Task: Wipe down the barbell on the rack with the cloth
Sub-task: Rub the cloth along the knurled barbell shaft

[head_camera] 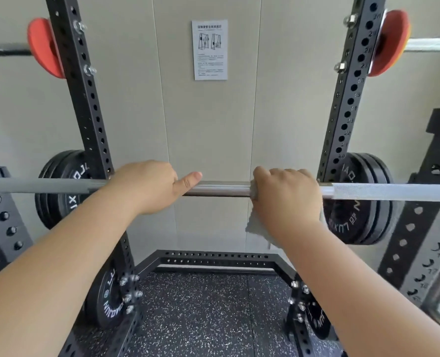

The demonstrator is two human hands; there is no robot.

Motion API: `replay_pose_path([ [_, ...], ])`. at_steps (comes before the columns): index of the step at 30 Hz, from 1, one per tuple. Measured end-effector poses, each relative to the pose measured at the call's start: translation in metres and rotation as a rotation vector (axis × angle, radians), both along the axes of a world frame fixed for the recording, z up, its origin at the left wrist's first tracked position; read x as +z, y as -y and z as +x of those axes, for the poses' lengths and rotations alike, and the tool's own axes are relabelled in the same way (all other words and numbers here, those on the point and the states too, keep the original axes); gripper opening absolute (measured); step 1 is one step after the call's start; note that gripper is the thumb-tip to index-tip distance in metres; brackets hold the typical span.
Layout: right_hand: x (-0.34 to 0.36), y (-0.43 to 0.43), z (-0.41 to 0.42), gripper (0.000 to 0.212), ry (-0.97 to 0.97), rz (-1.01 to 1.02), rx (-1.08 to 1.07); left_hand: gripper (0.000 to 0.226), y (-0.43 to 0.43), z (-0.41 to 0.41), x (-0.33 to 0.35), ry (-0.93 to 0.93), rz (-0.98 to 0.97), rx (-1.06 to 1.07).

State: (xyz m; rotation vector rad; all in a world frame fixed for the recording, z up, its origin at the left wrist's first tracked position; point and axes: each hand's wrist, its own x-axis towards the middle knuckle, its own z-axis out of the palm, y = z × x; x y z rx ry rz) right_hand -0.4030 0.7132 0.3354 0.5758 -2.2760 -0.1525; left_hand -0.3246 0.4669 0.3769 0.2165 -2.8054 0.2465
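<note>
A steel barbell (221, 188) lies across the view at chest height, from the left edge to the right edge. My left hand (149, 186) grips the bar left of its middle, with the thumb stretched along the bar to the right. My right hand (288, 194) is wrapped round the bar a little right of the middle, holding a grey cloth (255, 225) against the metal. The cloth's loose end hangs down below that hand. Bare smooth bar shows between the two hands.
Two black perforated rack uprights, the left upright (90, 104) and the right upright (352, 99), stand on either side of the hands. Black weight plates (363, 202) hang behind the bar on both sides, red plates (390, 42) higher up. A printed notice (209, 49) is on the wall. Speckled rubber floor (201, 310) lies below.
</note>
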Motion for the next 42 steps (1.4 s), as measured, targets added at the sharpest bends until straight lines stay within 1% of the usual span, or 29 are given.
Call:
replay_pose_path([
  [1, -0.001, 0.002, -0.001, 0.048, -0.020, 0.015, 0.018, 0.084, 0.001, -0.001, 0.003, 0.033, 0.032, -0.011],
  [2, 0.000, 0.002, -0.003, 0.052, -0.014, 0.043, 0.066, 0.084, 0.001, -0.002, 0.004, 0.051, 0.052, -0.026],
  [3, 0.004, -0.001, -0.004, 0.049, 0.027, 0.063, 0.117, 0.083, 0.001, -0.001, 0.005, 0.049, 0.053, -0.042],
  [5, 0.018, -0.012, -0.002, 0.025, 0.155, 0.081, 0.140, 0.081, 0.004, 0.005, 0.002, -0.008, 0.020, -0.097],
  [6, 0.025, -0.018, -0.001, 0.016, 0.171, 0.069, 0.147, 0.079, 0.007, 0.011, -0.001, -0.048, 0.005, -0.128],
  [8, 0.034, -0.023, 0.005, 0.023, 0.209, 0.036, 0.111, 0.072, 0.022, 0.023, -0.007, -0.120, -0.027, -0.145],
  [10, 0.035, -0.019, 0.007, 0.028, 0.209, -0.002, 0.039, 0.073, 0.038, 0.033, -0.009, -0.145, -0.087, -0.066],
  [12, 0.026, -0.001, 0.009, 0.026, 0.109, -0.004, -0.020, 0.080, 0.048, 0.034, -0.009, -0.150, -0.129, 0.012],
  [14, 0.014, 0.024, 0.016, 0.022, -0.018, -0.011, 0.021, 0.085, 0.049, 0.030, -0.009, -0.144, -0.159, 0.033],
  [15, 0.011, 0.034, 0.020, 0.028, -0.024, -0.024, 0.034, 0.086, 0.048, 0.029, -0.008, -0.136, -0.165, 0.033],
  [16, 0.011, 0.040, 0.023, 0.033, 0.002, -0.016, 0.029, 0.087, 0.047, 0.028, -0.008, -0.123, -0.158, 0.029],
  [17, 0.012, 0.040, 0.022, 0.033, 0.049, 0.007, 0.040, 0.088, 0.048, 0.027, -0.008, -0.105, -0.138, 0.023],
  [19, 0.020, 0.032, 0.018, 0.025, 0.174, 0.027, 0.066, 0.088, 0.051, 0.026, -0.005, -0.044, -0.101, 0.003],
  [20, 0.024, 0.025, 0.017, 0.022, 0.175, 0.031, 0.069, 0.088, 0.053, 0.024, -0.002, -0.005, -0.077, -0.008],
  [21, 0.027, 0.020, 0.016, 0.024, 0.149, 0.020, 0.065, 0.088, 0.054, 0.022, 0.001, 0.038, -0.041, -0.022],
  [22, 0.029, 0.016, 0.015, 0.030, 0.135, 0.005, 0.053, 0.088, 0.056, 0.019, 0.003, 0.082, -0.004, -0.038],
  [25, 0.029, 0.016, 0.018, 0.056, 0.160, -0.015, 0.001, 0.084, 0.055, 0.013, 0.009, 0.189, 0.055, -0.066],
  [27, 0.032, 0.024, 0.021, 0.072, 0.123, 0.006, 0.003, 0.081, 0.053, 0.011, 0.014, 0.230, 0.080, -0.061],
  [30, 0.025, 0.038, 0.021, 0.080, 0.078, 0.055, 0.088, 0.081, 0.052, 0.010, 0.016, 0.253, 0.094, -0.069],
  [32, 0.021, 0.040, 0.020, 0.082, 0.043, 0.066, 0.164, 0.090, 0.053, 0.015, 0.011, 0.197, 0.071, -0.085],
  [34, 0.020, 0.025, 0.015, 0.084, -0.002, 0.027, 0.189, 0.096, 0.055, 0.021, 0.001, 0.047, 0.014, -0.096],
  [36, 0.018, -0.001, 0.010, 0.085, -0.028, -0.030, 0.142, 0.093, 0.058, 0.027, -0.009, -0.114, -0.057, -0.105],
  [38, 0.014, -0.021, 0.007, 0.085, -0.058, -0.107, 0.109, 0.091, 0.058, 0.029, -0.018, -0.224, -0.104, -0.092],
  [40, 0.012, -0.024, 0.004, 0.082, -0.096, -0.166, 0.063, 0.094, 0.054, 0.026, -0.019, -0.263, -0.149, -0.040],
  [42, 0.009, -0.015, 0.003, 0.079, -0.127, -0.204, 0.054, 0.095, 0.050, 0.024, -0.016, -0.208, -0.154, -0.001],
])
